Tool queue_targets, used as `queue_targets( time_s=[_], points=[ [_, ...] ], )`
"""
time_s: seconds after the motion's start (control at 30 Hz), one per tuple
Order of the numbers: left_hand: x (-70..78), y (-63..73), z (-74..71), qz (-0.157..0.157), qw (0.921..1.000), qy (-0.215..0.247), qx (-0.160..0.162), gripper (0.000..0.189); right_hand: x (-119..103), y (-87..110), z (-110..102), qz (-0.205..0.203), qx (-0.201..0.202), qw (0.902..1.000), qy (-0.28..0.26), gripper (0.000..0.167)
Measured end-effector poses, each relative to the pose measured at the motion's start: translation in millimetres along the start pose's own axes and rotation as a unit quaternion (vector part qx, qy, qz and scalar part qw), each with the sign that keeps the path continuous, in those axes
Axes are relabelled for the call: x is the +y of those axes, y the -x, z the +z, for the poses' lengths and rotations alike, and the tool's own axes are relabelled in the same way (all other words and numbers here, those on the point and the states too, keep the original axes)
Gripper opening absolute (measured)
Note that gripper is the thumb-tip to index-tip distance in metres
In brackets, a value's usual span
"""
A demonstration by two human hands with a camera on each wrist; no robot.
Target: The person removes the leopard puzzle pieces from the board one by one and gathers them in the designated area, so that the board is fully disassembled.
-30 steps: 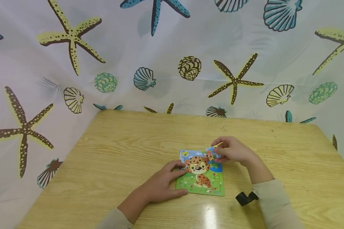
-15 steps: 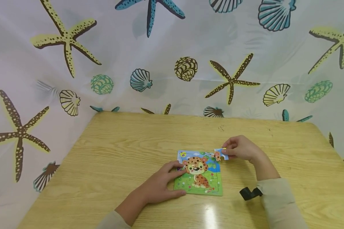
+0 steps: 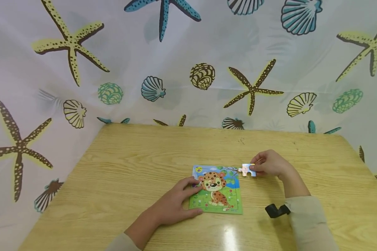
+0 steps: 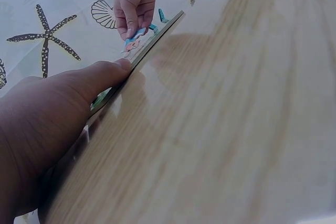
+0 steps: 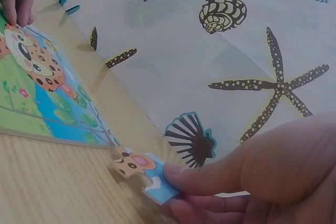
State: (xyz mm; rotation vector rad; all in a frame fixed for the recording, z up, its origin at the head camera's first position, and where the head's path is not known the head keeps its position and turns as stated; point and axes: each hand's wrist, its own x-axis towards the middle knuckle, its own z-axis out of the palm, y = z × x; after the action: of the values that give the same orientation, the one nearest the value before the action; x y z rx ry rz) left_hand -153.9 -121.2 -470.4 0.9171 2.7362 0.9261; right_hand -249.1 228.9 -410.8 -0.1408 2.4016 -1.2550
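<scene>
The puzzle piece (image 3: 248,169), blue with a patch of orange and dark spots, is just off the upper right corner of the puzzle board (image 3: 235,191); its tab points toward that corner, and whether the two touch I cannot tell. The right hand (image 3: 270,164) pinches the piece by its right side, the thumb on top and the fingers underneath, as the right wrist view shows. The board lies flat on the table, its picture a spotted orange leopard cub sitting on green grass, with blue sky, a branch and leaves to the right of its head and a small yellow shape in the upper left corner. The left hand (image 3: 177,204) rests at the board's left side with its fingers spread: the fingertips touch the surface beside the cub's face, and the thumb lies apart from them at the near left corner. Both forearms end in beige sleeves (image 3: 309,218), and a small black object (image 3: 276,211) juts out beside the right one. Under everything is the wood-grained table (image 3: 144,157), with a bright glare spot near its front. Behind it and at its sides hangs a pale cloth (image 3: 179,59) printed with starfish and seashells in yellow, brown, blue and green
</scene>
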Motion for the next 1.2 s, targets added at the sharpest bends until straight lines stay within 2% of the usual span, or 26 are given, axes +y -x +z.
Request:
queue_targets(
  time_s=[0.4,0.63,0.73,0.83,1.0,1.2],
  points=[
    [0.8,-2.5,-1.1,-0.002,1.0,-0.008,-0.004,0.073,3.1,-5.7,5.5,0.006,0.039,0.9983,0.042,0.022],
    [0.4,-1.2,-0.6,-0.002,1.0,-0.005,-0.002,0.072,1.4,-6.1,11.4,-0.005,0.073,0.991,0.112,0.026],
    [-0.1,-0.1,-0.1,0.003,1.0,-0.004,0.0,0.072,3.6,-7.0,12.7,-0.008,0.075,0.9888,0.129,0.026],
    [0.1,1.0,0.0,0.004,1.0,0.001,0.0,0.071,7.5,-8.1,11.1,-0.02,0.059,0.9924,0.107,0.026],
    [0.0,1.5,-0.3,0.005,1.0,-0.004,0.001,0.072,8.1,-9.9,7.8,-0.037,0.03,0.9981,0.039,0.031],
    [-0.7,0.9,-1.3,0.009,0.9999,-0.008,0.003,0.072,-2.2,-10.9,15.1,-0.075,0.003,0.9972,-0.003,0.038]
  ],
)
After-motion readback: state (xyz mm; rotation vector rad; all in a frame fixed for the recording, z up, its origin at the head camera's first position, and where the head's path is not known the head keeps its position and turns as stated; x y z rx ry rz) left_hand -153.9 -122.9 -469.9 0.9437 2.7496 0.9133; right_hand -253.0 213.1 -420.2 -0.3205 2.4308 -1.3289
